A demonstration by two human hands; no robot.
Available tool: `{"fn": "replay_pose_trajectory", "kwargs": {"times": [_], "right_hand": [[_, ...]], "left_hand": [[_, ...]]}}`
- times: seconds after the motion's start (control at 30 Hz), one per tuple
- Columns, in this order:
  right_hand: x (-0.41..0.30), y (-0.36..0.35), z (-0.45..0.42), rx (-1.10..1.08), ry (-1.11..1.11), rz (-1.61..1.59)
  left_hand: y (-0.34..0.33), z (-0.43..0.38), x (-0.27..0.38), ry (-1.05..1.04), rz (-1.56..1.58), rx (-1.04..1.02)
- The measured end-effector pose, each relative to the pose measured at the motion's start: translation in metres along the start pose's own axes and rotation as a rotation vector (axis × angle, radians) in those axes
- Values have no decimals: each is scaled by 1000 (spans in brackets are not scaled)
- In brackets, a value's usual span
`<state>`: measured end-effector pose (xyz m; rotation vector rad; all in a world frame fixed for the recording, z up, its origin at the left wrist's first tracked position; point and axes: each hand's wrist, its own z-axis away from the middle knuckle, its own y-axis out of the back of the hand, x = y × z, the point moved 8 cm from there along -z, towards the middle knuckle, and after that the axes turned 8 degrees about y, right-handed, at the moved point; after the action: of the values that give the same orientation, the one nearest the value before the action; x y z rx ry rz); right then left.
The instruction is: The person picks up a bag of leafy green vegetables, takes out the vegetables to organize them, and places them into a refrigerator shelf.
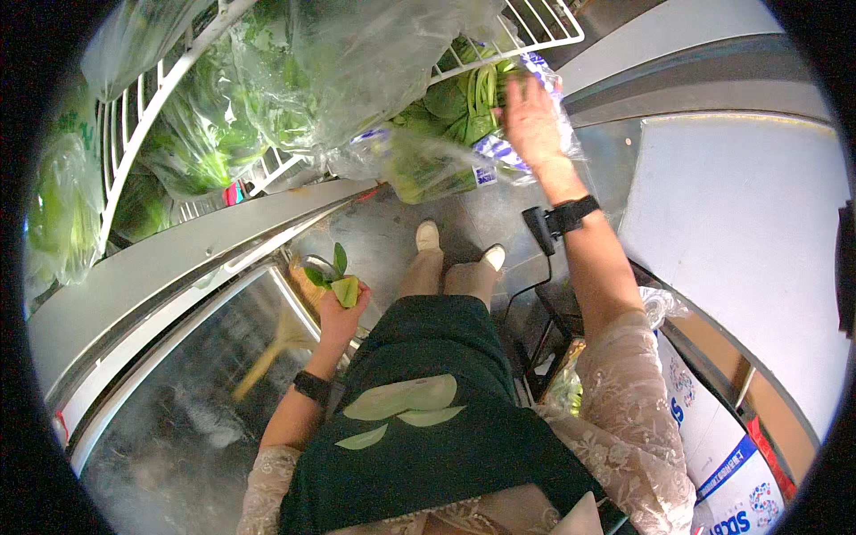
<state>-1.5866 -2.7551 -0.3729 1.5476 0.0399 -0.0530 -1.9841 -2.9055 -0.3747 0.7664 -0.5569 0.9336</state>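
My left hand (342, 319) holds a few green leaves (340, 261) with a cut pale-green piece at their base, low on the left. A shiny rounded metal thing (319, 264) shows just behind the leaves; I cannot tell what it is. My right hand (531, 127) is blurred, its fingers stretched out over the side of a clear plastic bag (508, 154) with blue print. Leafy greens (478, 100) with pale stems fill that bag, which hangs off the front of a white wire shelf (511, 52). The fingertips lie beside the stems.
More clear bags of greens (200, 147) crowd the wire shelves at upper left. Below is an opened glass door (200, 374) with a metal frame. A white panel (729, 254) stands on the right, above printed white cartons (709, 428). A grey tiled floor (374, 227) lies between.
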Motion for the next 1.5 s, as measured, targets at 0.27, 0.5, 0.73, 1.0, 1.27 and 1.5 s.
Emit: {"fn": "replay_pose_trajectory", "kwargs": {"times": [0.27,0.5,0.73,1.0,1.27,1.5], "right_hand": [[2,14,10,171,57,-40],[-13,-7,-26,133,-356,-399],[-8,-16,-32,77,-312,-609],[6,62,53,546,-273,-1462],[-6,55,138,660,-767,-2339],[-72,30,171,418,-1030,-2533]], "left_hand": [[-12,-18,6,-18,-76,-35],[-30,-21,4,-84,-59,-87],[-35,-15,16,-68,48,-144],[-69,-23,76,-8,415,-361],[-132,-26,102,198,826,-544],[-160,-23,128,219,826,-501]]}}
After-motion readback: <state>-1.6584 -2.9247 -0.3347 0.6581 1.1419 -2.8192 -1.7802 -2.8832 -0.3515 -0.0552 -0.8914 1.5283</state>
